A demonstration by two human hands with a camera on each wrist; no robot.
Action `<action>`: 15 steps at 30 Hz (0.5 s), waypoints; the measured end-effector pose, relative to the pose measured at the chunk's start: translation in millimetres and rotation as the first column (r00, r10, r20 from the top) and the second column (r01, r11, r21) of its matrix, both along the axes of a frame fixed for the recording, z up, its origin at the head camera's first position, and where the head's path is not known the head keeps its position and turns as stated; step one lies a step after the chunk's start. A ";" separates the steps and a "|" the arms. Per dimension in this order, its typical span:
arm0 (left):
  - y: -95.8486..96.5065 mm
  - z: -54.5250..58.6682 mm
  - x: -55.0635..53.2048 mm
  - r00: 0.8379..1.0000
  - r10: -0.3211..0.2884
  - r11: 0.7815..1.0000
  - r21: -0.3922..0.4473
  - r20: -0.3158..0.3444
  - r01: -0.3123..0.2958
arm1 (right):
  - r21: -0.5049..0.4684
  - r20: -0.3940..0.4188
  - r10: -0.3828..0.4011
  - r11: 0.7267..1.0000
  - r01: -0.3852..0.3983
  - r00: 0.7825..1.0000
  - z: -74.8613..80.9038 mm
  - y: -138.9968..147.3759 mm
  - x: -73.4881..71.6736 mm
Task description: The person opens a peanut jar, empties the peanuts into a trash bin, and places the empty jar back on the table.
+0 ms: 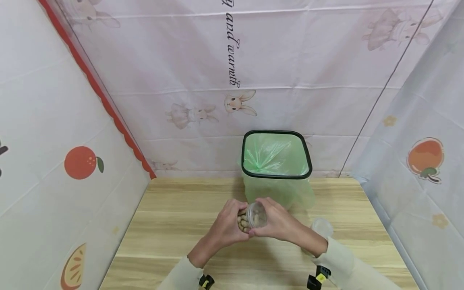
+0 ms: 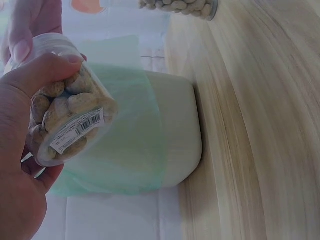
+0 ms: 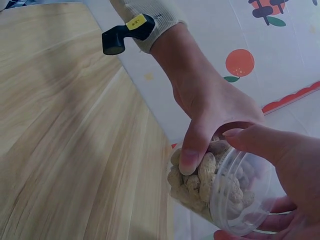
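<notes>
A clear plastic jar of peanuts (image 1: pixel 243 221) is held up over the table, lying on its side with its base towards the left. My left hand (image 1: pixel 225 225) grips the jar's body, thumb across the peanuts in the left wrist view. At the other end, my right hand (image 1: pixel 280 221) curls round the clear lid (image 3: pixel 245 195), with its thumb on the lid's ridged edge. A white barcode label (image 2: pixel 77 131) shows on the jar's base. Both hands are just in front of the bin (image 1: pixel 277 177).
The bin is lined with a green bag (image 2: pixel 120 145) and has a black rim. A second jar of peanuts (image 2: pixel 182 6) stands on the wooden table (image 1: pixel 170 221) at the right, partly behind my right forearm. Printed cloths (image 1: pixel 203 56) hang at the back and sides.
</notes>
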State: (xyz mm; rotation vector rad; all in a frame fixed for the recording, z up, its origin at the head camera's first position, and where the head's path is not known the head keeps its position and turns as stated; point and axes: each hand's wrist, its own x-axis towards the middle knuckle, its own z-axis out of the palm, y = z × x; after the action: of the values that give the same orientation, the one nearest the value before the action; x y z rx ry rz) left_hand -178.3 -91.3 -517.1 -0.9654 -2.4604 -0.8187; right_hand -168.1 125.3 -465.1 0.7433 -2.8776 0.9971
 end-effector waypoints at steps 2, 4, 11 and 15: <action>-0.5 1.6 -0.2 1.000 -0.012 1.000 0.004 0.012 0.012 | 0.006 -0.026 0.017 1.000 -0.017 1.000 -0.1 1.2 0.3; -1.0 2.3 -0.4 0.999 -0.026 1.000 0.013 0.019 0.025 | 0.018 -0.050 0.034 0.999 -0.033 0.998 0.0 2.1 0.9; -3.2 1.6 -2.5 0.997 -0.064 0.998 0.020 0.035 0.064 | 0.068 -0.146 0.087 0.995 -0.078 0.985 -0.2 3.9 2.7; -3.9 2.9 -3.2 0.994 -0.088 0.996 0.035 0.062 0.086 | 0.084 -0.218 0.123 0.991 -0.108 0.968 -1.4 5.3 3.7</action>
State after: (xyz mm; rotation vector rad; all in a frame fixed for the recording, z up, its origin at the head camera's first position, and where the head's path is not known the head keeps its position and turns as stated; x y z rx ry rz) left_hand -181.5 -95.2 -514.2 -1.0569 -2.4652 -0.9279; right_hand -164.4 130.6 -466.5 0.9704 -2.7147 0.7667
